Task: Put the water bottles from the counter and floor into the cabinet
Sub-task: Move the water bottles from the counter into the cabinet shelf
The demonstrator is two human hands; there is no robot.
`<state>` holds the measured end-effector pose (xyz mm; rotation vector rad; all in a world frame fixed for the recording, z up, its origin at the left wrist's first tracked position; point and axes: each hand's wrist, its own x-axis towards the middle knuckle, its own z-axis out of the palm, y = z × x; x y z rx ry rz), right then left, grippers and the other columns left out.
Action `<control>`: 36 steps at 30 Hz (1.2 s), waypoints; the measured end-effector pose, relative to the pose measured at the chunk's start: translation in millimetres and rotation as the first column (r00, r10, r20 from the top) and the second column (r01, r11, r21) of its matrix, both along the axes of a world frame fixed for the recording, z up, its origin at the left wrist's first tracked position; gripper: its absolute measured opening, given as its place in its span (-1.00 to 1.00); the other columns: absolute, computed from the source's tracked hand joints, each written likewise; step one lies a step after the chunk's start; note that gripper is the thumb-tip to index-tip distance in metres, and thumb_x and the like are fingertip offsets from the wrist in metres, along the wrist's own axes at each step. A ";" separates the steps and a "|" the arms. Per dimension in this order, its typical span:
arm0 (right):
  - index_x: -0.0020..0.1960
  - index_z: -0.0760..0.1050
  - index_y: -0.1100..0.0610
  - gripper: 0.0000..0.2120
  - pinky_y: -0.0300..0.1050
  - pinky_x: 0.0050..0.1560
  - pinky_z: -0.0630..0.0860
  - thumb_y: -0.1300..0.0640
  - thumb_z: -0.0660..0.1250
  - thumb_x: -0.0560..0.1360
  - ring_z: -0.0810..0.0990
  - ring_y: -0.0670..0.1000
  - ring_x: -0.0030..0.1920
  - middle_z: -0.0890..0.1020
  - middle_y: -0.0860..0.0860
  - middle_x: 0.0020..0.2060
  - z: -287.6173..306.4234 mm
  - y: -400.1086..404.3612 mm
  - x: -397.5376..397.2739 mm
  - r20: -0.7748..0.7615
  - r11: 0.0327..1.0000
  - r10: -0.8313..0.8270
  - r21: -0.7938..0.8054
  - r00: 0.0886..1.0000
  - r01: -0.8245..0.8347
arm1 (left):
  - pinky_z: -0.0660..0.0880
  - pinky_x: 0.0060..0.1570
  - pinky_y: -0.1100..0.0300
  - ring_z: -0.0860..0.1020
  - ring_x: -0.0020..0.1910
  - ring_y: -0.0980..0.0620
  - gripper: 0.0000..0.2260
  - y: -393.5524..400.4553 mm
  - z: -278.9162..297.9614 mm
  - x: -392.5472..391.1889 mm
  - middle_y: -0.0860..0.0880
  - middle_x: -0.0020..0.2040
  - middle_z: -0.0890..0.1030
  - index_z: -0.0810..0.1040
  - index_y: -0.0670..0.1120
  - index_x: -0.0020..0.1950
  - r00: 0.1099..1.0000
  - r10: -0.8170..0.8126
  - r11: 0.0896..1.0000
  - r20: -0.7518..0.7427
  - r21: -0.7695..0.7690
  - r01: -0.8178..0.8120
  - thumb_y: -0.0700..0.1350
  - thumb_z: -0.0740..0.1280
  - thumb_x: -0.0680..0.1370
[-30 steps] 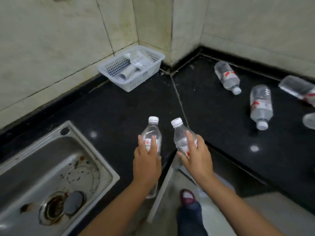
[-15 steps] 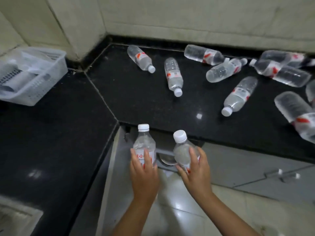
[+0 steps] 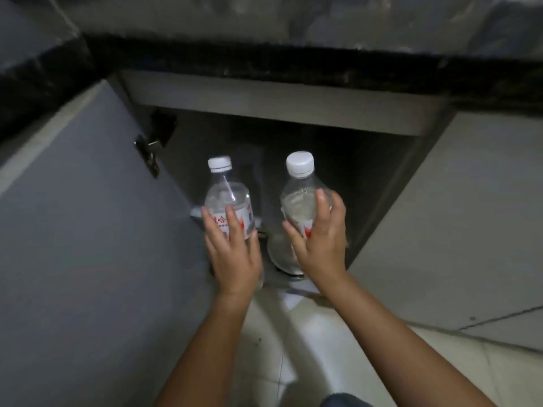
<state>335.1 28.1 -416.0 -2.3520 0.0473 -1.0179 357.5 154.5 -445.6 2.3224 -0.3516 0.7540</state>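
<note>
Looking down from the head camera, two bare forearms reach toward an open cabinet (image 3: 293,160) under the black edge of the tabletop (image 3: 293,63). The left hand (image 3: 232,254) is wrapped around the lower body of the left bottle (image 3: 227,201), fingers laid over its red and white label, thumb hidden behind. The right hand (image 3: 320,245) is wrapped around the right bottle (image 3: 299,201) in the same way, one finger stretched up over the clear shoulder and the others pressed on the label. Both bottles stand upright with white caps on top, side by side and a little apart, held in front of the dark cabinet opening, at its mouth. Whether their bottoms rest on anything cannot be told, since the hands cover them.

The cabinet door (image 3: 88,230) is swung open to the left, grey on its inner face, with a metal hinge (image 3: 148,155) near its top corner. A pale closed panel (image 3: 455,215) stands to the right of the opening. Something round and shiny (image 3: 279,254) lies low in the cabinet between the two hands, too blurred to name. Light floor tiles (image 3: 264,348) show beneath the arms, and a bit of dark blue cloth (image 3: 343,400) sits at the bottom edge.
</note>
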 end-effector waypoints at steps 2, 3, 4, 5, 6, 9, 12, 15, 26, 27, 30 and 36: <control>0.24 0.15 0.15 -0.44 0.19 -0.04 0.51 0.06 0.36 0.37 0.52 0.41 -0.02 0.42 0.50 0.07 -9.1 -0.1 16.3 0.089 1.000 -0.021 -0.002 0.996 0.021 | 0.34 0.07 -0.33 0.32 0.16 -0.59 -0.47 -2.2 -9.8 18.0 -0.62 0.21 0.23 0.11 -0.25 0.35 0.993 0.009 1.000 0.121 -0.030 -0.005 -0.11 0.26 0.50; 0.25 0.14 0.16 -0.45 0.18 -0.05 0.51 0.03 0.32 0.39 0.53 0.41 -0.03 0.42 0.50 0.06 -10.0 0.8 23.4 0.132 1.000 -0.025 -0.001 0.991 0.025 | 0.31 0.11 -0.30 0.31 0.17 -0.58 -0.40 -4.8 -11.0 27.4 -0.63 0.20 0.23 0.03 -0.22 0.42 0.984 0.017 0.999 0.180 -0.037 -0.011 -0.11 0.26 0.49; 0.26 0.13 0.15 -0.46 0.17 -0.05 0.51 0.01 0.27 0.40 0.53 0.41 -0.03 0.42 0.49 0.06 -8.7 2.3 29.1 0.170 1.000 -0.026 0.007 0.985 0.025 | 0.28 0.14 -0.27 0.31 0.18 -0.57 -0.34 -6.8 -9.2 35.7 -0.63 0.19 0.23 -0.04 -0.19 0.46 0.974 0.028 0.999 0.225 -0.046 -0.018 -0.12 0.26 0.49; 0.27 0.11 0.14 -0.47 0.17 -0.04 0.51 0.00 0.24 0.40 0.52 0.41 -0.03 0.42 0.49 0.06 -5.6 4.4 34.6 0.196 1.000 -0.026 0.020 0.980 0.022 | 0.28 0.14 -0.26 0.31 0.18 -0.57 -0.34 -8.6 -5.3 42.9 -0.64 0.19 0.23 -0.04 -0.19 0.46 0.966 0.031 0.997 0.255 -0.072 -0.012 -0.14 0.25 0.48; 0.27 0.11 0.13 -0.47 0.18 -0.02 0.50 0.00 0.23 0.40 0.52 0.42 -0.02 0.42 0.49 0.06 -3.0 6.2 39.0 0.213 0.999 -0.028 0.029 0.977 0.022 | 0.31 0.12 -0.29 0.32 0.17 -0.57 -0.39 -10.5 -1.6 47.9 -0.64 0.18 0.23 0.02 -0.23 0.42 0.959 0.023 0.994 0.282 -0.106 0.008 -0.15 0.24 0.47; 0.26 0.12 0.16 -0.45 0.22 -0.02 0.51 0.02 0.28 0.40 0.52 0.44 0.00 0.42 0.51 0.06 0.7 9.2 55.3 0.252 0.998 -0.059 0.041 0.966 0.050 | 0.37 0.06 -0.31 0.34 0.14 -0.58 -0.37 -12.7 3.3 65.3 -0.64 0.17 0.24 -0.01 -0.15 0.43 0.940 0.007 0.995 0.341 -0.096 0.028 -0.15 0.24 0.46; 0.21 0.17 0.21 -0.40 0.29 -0.10 0.52 0.12 0.41 0.30 0.54 0.46 -0.04 0.47 0.52 0.01 -2.4 9.7 76.9 0.243 0.994 -0.105 0.029 0.964 0.101 | 0.40 -0.03 -0.34 0.37 0.08 -0.61 -0.21 -14.0 2.2 87.8 -0.66 0.13 0.28 -0.05 0.00 0.42 0.930 0.002 0.998 0.368 -0.056 0.020 -0.23 0.41 0.39; 0.22 0.19 0.23 -0.41 0.22 -0.11 0.54 0.13 0.41 0.31 0.55 0.44 -0.04 0.49 0.50 0.00 -9.5 4.1 98.1 0.258 0.986 -0.157 -0.010 0.953 0.165 | 0.42 -0.06 -0.34 0.39 0.05 -0.61 -0.29 -17.8 -3.3 110.0 -0.66 0.11 0.29 -0.14 0.04 0.46 0.919 -0.017 0.996 0.395 -0.071 0.048 -0.16 0.25 0.47; 0.34 0.13 0.17 -0.39 0.15 0.11 0.46 0.02 0.26 0.39 0.44 0.44 0.14 0.35 0.50 0.16 -19.7 -2.7 93.5 0.231 0.983 -0.114 0.167 0.966 0.076 | 0.41 -0.02 -0.34 0.34 0.16 -0.57 -0.13 -19.7 -14.8 116.6 -0.65 0.17 0.24 -0.29 0.02 0.46 0.941 -0.067 0.991 0.330 -0.085 0.101 -0.12 0.35 0.45; 0.36 0.13 0.15 -0.35 0.02 0.17 0.43 0.04 0.32 0.37 0.40 0.38 0.20 0.33 0.48 0.20 -22.6 -7.4 87.9 0.224 0.976 -0.069 0.215 0.972 0.020 | 0.40 -0.02 -0.36 0.32 0.14 -0.60 -0.01 -17.8 -15.2 114.0 -0.66 0.17 0.22 -0.29 0.03 0.46 0.953 -0.070 0.992 0.294 -0.082 0.098 -0.18 0.45 0.37; 0.33 0.00 0.01 -0.23 -0.14 0.31 0.21 0.24 0.45 0.34 0.25 0.22 0.35 0.25 0.34 0.34 -40.4 -28.3 72.2 0.089 0.963 0.046 0.259 0.995 -0.067 | 0.39 -0.06 -0.39 0.30 0.13 -0.64 0.13 -13.0 -22.1 103.5 -0.66 0.20 0.17 -0.31 0.05 0.45 0.979 -0.118 0.990 0.164 -0.063 0.130 -0.29 0.53 0.26; 0.29 -0.18 -0.17 -0.23 -0.26 0.27 0.09 0.23 0.34 0.45 0.15 0.04 0.40 0.08 0.16 0.46 -66.7 -35.7 69.2 -0.210 0.944 0.251 0.271 0.945 -0.191 | 0.43 0.01 -0.29 0.37 0.16 -0.54 0.15 -14.3 -30.9 100.3 -0.60 0.21 0.25 -0.36 0.15 0.42 0.970 -0.170 0.985 0.173 -0.010 0.175 -0.35 0.50 0.29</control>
